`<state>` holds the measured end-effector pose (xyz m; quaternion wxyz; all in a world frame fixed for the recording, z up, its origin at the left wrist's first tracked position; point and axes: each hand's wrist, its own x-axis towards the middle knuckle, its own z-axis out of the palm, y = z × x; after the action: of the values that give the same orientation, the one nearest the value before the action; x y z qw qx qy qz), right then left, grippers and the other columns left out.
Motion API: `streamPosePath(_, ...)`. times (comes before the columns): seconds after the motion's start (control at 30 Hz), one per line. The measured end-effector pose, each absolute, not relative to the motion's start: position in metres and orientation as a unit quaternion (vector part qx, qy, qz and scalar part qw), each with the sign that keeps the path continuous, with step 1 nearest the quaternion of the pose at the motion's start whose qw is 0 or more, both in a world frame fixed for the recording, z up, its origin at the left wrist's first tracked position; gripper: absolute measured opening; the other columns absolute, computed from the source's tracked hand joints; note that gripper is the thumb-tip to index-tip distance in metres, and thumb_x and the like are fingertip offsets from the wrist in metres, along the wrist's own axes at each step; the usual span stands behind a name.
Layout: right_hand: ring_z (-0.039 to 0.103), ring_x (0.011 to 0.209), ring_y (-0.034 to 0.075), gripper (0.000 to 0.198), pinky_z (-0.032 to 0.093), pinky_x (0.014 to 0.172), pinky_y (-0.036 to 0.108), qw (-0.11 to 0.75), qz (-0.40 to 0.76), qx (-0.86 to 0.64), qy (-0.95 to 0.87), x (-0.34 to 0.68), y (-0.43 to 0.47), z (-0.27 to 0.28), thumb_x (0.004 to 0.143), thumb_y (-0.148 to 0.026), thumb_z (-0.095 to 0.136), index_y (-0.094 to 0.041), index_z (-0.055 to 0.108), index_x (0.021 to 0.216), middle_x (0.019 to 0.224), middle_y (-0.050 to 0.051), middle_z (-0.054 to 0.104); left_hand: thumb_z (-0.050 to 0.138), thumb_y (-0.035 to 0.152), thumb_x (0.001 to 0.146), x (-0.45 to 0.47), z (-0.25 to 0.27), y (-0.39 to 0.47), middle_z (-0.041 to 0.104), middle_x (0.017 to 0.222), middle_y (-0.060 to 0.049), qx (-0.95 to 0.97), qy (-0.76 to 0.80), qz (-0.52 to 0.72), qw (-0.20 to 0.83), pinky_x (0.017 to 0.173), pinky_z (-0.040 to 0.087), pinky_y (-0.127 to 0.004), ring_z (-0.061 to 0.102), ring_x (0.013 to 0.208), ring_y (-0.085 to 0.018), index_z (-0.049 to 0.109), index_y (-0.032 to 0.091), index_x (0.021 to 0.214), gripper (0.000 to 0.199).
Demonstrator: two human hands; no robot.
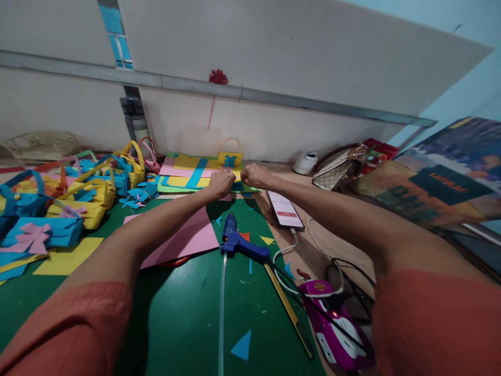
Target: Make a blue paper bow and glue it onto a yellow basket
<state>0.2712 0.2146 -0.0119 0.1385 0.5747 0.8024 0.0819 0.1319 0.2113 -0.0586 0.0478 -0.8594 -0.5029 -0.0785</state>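
Both my arms reach to the far side of the table. My left hand (223, 181) is closed in a fist over a stack of coloured paper sheets (183, 172). Close to its right, my right hand (254, 176) is also curled shut, and a narrow gap parts the two. Whatever the fingers may hold is hidden. Just behind them stands a small yellow paper bag (230, 159) with a blue bow and a thin handle. Nearer to me, a blue glue gun (245, 245) with a clear glue stick lies on the green board (183, 313).
Several yellow, blue and orange paper bags (80, 206) crowd the left. A pink sheet (183, 237) lies by the glue gun. On the right are a phone (285, 210), cables, a purple power strip (336, 329), a yellow-handled cutter-like tool (289, 308) and a handbag (338, 169).
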Motion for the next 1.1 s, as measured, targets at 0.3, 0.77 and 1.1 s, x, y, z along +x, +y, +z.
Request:
streamPosePath(0.3,0.059,0.094,0.018,0.029,0.051,0.08,0.039,0.088,0.066,0.58,0.807,0.269,0.208,0.009,0.089,-0.034,0.053,-0.017,0.057,0.112,0.113,0.007,0.059,0.055,0.033,0.09,0.121,-0.059,0.215,0.056,0.117,-0.009,-0.846,-0.531,-0.046,0.006,0.083,0.05,-0.041,0.058,0.099,-0.021,0.053,0.015,0.117,0.033)
streamPosePath(0.77,0.062,0.057,0.018,0.02,0.046,0.05,0.023,-0.163,0.002,0.613,0.773,0.287,0.192,0.046,0.062,-0.004,0.051,-0.01,0.069,0.069,0.055,0.004,0.064,0.056,0.032,0.089,0.105,-0.051,0.221,0.056,0.115,-0.008,-0.853,-0.517,-0.031,-0.056,0.082,0.051,-0.039,0.058,0.099,-0.021,0.053,0.016,0.117,0.032)
streamPosePath(1.1,0.066,0.067,0.023,0.021,0.055,0.057,0.034,-0.334,0.016,0.656,0.677,0.287,0.183,0.088,0.078,-0.009,0.048,-0.003,0.062,0.093,0.078,0.016,0.067,0.047,0.029,0.093,0.078,-0.038,0.202,0.049,0.126,-0.012,-0.853,-0.498,-0.142,0.063,0.091,0.044,-0.045,0.051,0.11,-0.025,0.045,0.016,0.127,0.036)
